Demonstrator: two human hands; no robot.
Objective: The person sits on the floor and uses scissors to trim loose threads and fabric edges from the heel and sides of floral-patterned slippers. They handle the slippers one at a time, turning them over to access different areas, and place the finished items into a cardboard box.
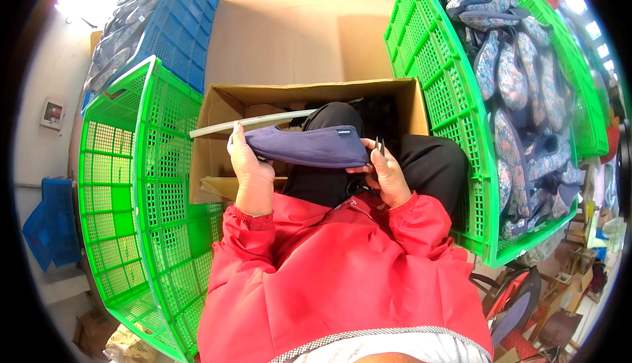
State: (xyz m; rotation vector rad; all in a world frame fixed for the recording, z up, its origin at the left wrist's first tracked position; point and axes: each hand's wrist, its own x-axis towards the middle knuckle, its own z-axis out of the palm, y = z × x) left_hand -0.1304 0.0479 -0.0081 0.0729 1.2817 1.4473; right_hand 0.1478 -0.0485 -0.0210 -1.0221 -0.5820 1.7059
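A navy-blue cloth slipper (303,147) with a small dark label on its side lies crosswise between my two hands, above my lap. My left hand (251,171) grips its left end, thumb up along the edge. At the other end, my right hand (390,175) pinches the slipper with its fingertips. Two dark pointed tips, like those of thread snips (379,144), stick up from between the right fingers; the rest of that tool is hidden in the hand. Behind the slipper a pale strip (217,128) slants across the front of an open cardboard box (227,105).
Green mesh crates (141,185) stand close on my left, beneath a blue crate (176,27) of dark slippers. Near my right arm a tall green crate (447,100) is heaped with floral slippers (513,73). A chair (517,304) stands behind at lower right.
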